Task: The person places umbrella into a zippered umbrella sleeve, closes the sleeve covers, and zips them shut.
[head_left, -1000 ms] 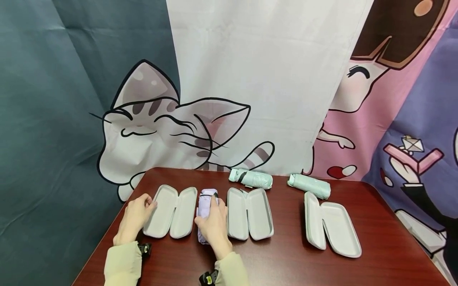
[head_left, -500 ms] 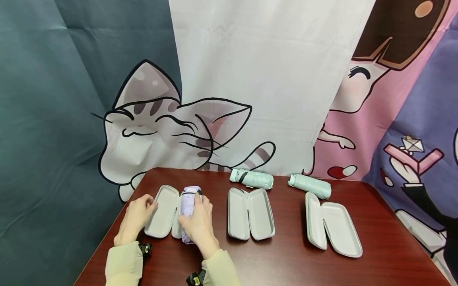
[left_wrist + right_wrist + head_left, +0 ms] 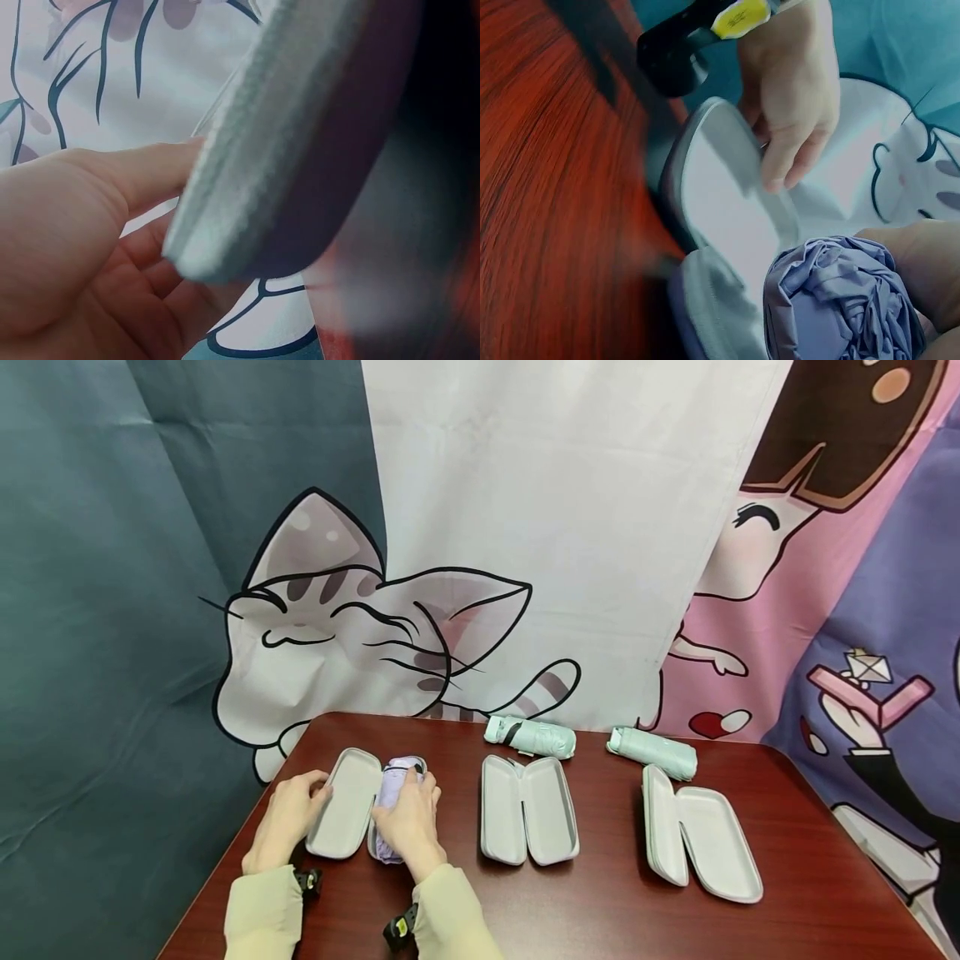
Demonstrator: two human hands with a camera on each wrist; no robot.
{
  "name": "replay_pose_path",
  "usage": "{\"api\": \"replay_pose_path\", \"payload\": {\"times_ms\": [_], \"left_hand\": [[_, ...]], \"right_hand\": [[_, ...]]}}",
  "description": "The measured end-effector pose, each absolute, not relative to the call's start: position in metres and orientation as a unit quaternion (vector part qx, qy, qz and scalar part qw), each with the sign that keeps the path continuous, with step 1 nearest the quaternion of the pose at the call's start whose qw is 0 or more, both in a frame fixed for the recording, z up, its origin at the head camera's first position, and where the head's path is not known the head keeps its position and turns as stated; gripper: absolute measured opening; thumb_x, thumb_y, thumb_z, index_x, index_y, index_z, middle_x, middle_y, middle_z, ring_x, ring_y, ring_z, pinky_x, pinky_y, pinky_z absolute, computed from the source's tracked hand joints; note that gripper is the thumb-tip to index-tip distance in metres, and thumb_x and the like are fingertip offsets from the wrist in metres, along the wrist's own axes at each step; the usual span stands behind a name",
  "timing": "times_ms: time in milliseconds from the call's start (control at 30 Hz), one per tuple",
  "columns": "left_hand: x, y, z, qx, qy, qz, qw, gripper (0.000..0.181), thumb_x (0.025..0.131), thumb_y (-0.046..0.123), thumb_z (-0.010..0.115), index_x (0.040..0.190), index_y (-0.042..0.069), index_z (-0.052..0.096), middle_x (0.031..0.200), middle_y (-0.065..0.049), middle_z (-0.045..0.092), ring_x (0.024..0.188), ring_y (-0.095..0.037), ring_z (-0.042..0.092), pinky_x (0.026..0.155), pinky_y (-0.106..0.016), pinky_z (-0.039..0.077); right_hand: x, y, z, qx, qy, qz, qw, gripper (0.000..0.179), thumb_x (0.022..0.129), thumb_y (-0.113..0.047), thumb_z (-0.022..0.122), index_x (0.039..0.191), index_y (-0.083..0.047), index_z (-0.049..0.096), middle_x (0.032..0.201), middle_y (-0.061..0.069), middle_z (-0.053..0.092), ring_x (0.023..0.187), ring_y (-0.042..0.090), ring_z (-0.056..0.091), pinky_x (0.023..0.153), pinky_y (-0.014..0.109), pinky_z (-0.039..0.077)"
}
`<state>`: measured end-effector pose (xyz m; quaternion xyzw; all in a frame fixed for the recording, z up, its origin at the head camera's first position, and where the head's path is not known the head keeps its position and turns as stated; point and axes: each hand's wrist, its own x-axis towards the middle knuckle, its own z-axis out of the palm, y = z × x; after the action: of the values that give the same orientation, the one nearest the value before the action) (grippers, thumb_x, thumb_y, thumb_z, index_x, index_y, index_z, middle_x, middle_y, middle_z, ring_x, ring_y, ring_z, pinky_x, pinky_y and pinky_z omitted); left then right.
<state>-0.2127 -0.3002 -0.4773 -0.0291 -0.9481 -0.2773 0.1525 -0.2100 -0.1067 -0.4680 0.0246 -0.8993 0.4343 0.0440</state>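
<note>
Seating: judged to be the step in hand; a crumpled pale-purple fabric roll, apparently a folded umbrella [image 3: 391, 787], lay lengthwise over the right half of a spread, zip-edged case with a pale-grey lining [image 3: 342, 810].
Right hand [image 3: 409, 818]: gripped the roll from above, thumb along its left side, fingers across its top and right.
Left hand [image 3: 285, 818]: pinched the outer rim of the case's left half, bracing it; sound practice, as the case could otherwise slide on the dark red-brown wood-grain worktop [image 3: 600, 922].
Depth in shell: not determinable; the hand and the folds hid the floor of the right half.
Near end of roll: ran close to the near rim; judged the likeliest place to catch, so the roll wanted centring lengthwise before firm pressing.
Black band [image 3: 418, 768]: showed at the far end; advisable to tuck it inside the rim.
Loose folds: bunched at the roll's visible end; even pressure was recommended, with cloth kept off the zip edge and hinge.
Release: advised only once both ends sat below the rim.
Neighbouring stock: two further spread pale-grey cases [image 3: 550, 810] [image 3: 717, 843] and two mint-green fabric rolls [image 3: 538, 738] [image 3: 652, 752] lay apart, untouched by either hand.
</note>
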Motion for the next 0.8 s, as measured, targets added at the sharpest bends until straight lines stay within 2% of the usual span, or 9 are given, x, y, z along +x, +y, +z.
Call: {"api": "replay_pose_path", "payload": {"times_ms": [367, 533, 800], "left_hand": [[-0.214, -0.3, -0.475, -0.03, -0.951, -0.268, 0.148, 0.019, 0.092, 0.007, 0.064, 0.109, 0.0, 0.069, 0.089, -0.013, 0.068, 0.07, -0.023, 0.06, 0.063, -0.041, 0.046], [-0.213, -0.299, -0.477, -0.032, -0.952, -0.268, 0.146, 0.02, 0.093, 0.008, 0.063, 0.11, 0.0, 0.068, 0.093, -0.015, 0.069, 0.073, -0.024, 0.061, 0.065, -0.042, 0.047], [-0.212, -0.3, -0.477, -0.035, -0.952, -0.263, 0.152, 0.021, 0.093, 0.007, 0.063, 0.112, -0.001, 0.068, 0.103, -0.023, 0.068, 0.083, -0.034, 0.064, 0.071, -0.05, 0.049]], "right_hand": [[-0.221, -0.116, -0.484, -0.006, -0.914, 0.404, 0.04, 0.076, 0.072, -0.016, 0.08, 0.137, 0.007, 0.048, 0.14, 0.028, 0.036, 0.123, 0.039, 0.037, 0.096, 0.052, 0.041], [-0.224, -0.121, -0.487, 0.001, -0.927, 0.371, 0.054, 0.075, 0.072, -0.016, 0.081, 0.136, 0.006, 0.049, 0.14, 0.027, 0.036, 0.122, 0.039, 0.037, 0.092, 0.051, 0.042], [-0.224, -0.128, -0.494, 0.012, -0.935, 0.346, 0.072, 0.076, 0.072, -0.017, 0.082, 0.137, 0.005, 0.048, 0.141, 0.026, 0.035, 0.126, 0.038, 0.034, 0.089, 0.048, 0.041]]}}
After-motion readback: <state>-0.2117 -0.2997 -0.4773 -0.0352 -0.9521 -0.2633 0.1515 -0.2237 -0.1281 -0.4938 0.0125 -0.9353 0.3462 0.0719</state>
